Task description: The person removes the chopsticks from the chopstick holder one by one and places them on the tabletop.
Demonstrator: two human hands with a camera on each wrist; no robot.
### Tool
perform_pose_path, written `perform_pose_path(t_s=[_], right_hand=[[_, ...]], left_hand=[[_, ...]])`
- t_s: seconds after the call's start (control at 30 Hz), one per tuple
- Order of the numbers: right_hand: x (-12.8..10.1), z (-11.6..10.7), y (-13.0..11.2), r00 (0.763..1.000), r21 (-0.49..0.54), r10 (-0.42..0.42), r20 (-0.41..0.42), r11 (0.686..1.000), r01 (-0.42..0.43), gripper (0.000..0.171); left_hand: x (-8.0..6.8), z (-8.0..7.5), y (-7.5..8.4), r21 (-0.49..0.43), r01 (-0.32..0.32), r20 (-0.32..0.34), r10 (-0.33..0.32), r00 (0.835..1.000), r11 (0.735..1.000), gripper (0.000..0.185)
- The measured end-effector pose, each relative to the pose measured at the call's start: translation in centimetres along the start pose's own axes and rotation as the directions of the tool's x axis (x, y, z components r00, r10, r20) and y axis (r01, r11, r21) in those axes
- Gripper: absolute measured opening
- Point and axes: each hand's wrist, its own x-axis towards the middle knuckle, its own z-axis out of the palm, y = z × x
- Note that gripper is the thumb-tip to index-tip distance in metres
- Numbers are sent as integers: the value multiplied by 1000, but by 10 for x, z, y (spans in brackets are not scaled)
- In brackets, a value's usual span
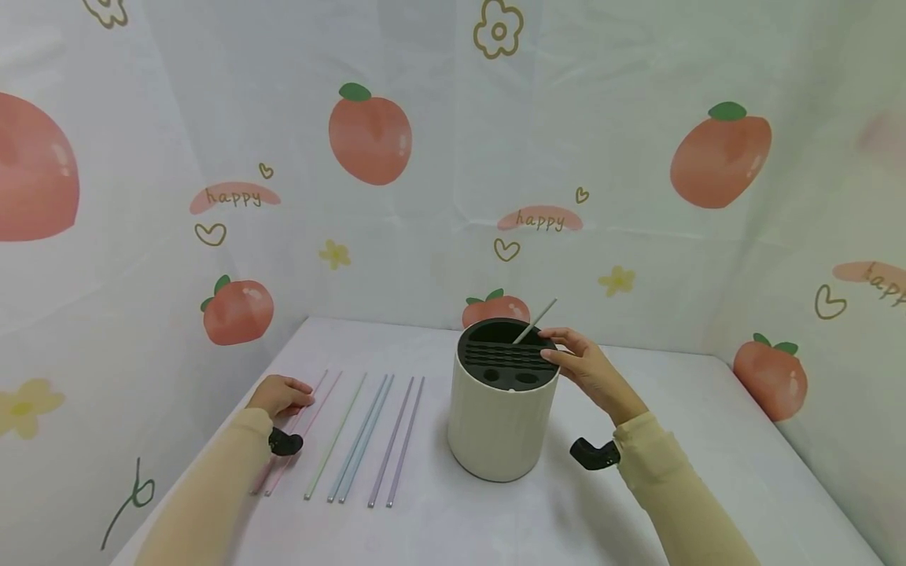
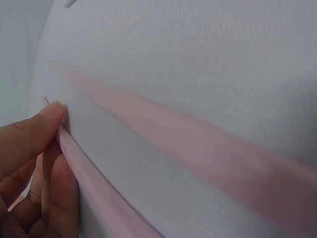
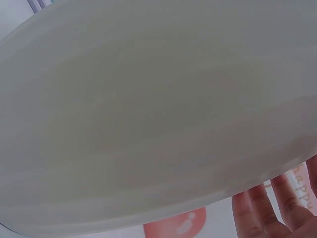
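Observation:
At the left of the head view, my left hand (image 1: 284, 395) is over two pink chopsticks on the white table. In the left wrist view its thumb and forefinger pinch one pink chopstick (image 2: 101, 191); the other pink chopstick (image 2: 183, 144) lies beside it. My right hand (image 1: 589, 371) touches the right rim of a cream utensil holder (image 1: 498, 432) with fairly straight fingers. The holder has a black slotted top (image 1: 506, 356). A pale green chopstick (image 1: 535, 321) leans out of its large rear opening, close to the right fingertips, apart from them as far as I see.
Between my left hand and the holder lie a green chopstick (image 1: 336, 436), two blue chopsticks (image 1: 361, 440) and two purple chopsticks (image 1: 398, 440), roughly side by side. A white curtain printed with peaches (image 1: 370, 141) hangs behind the table (image 1: 637, 487).

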Motion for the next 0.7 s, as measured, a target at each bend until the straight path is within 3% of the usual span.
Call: perform_pose_path(t_s=[0.23, 0.4, 0.5, 0.6, 0.7], right_hand=[[0, 0, -1, 1000, -11, 6, -1, 1000, -6, 27], [0, 1, -2, 1000, -13, 10, 3, 1000, -10, 28], [1, 2, -2, 1000, -17, 13, 6, 1000, -13, 27], [1, 1, -2, 1000, -18, 18, 6, 1000, -18, 27], [0, 0, -2, 1000, -14, 14, 5, 1000, -13, 28]], left_hand=[[0, -2, -1, -2, -12, 14, 12, 1000, 1000, 25], [0, -7, -4, -31, 5, 53, -3, 999, 1000, 29], [-2, -11, -1, -68, 20, 44, -18, 999, 997, 34], [-5, -15, 14, -120, -17, 32, 21, 999, 993, 44], [-8, -19, 46, -159, -139, 42, 147, 988, 978, 52]])
